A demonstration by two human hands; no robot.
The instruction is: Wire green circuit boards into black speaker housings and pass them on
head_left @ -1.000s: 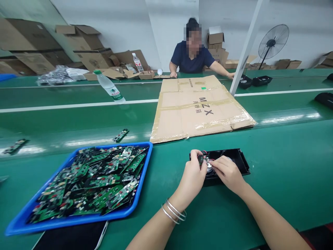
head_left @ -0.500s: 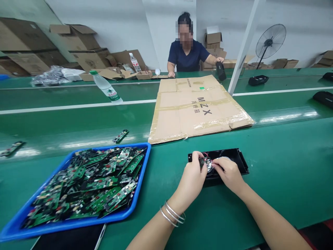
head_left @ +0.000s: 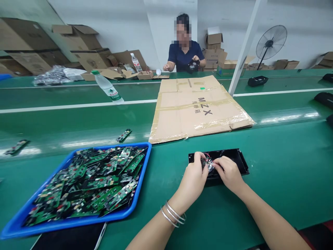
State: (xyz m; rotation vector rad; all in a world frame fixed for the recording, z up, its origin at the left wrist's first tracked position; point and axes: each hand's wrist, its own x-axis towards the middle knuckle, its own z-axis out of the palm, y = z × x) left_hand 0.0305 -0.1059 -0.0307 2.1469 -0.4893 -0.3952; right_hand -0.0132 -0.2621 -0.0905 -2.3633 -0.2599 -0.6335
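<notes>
Centrally, 2 bare hands meet over a black case, which lies on the green bench in front of the person, its hollow side up, an attitude that leaves the inside open to the fingers. The left hand is closed in a pinch on a small circuit board, mostly hidden by the fingers, at the case's left end; this grip probably serves to steady the board. The right hand comes in from the other side, thumb and fingertips drawn together beside a shiny round part; whether they grip anything is too small to tell. Red wires rise just beyond the left fingertips; their short reach may be why the board is held so near the case.

To the left, a blue tray carries a heap of circuit boards, presumably set there to be within easy reach. The tray partly covers a dark flat device. Beyond the case lies flattened cardboard, apart from the working spot. Across the bench, a co-worker holds up a black object, perhaps to view its face.
</notes>
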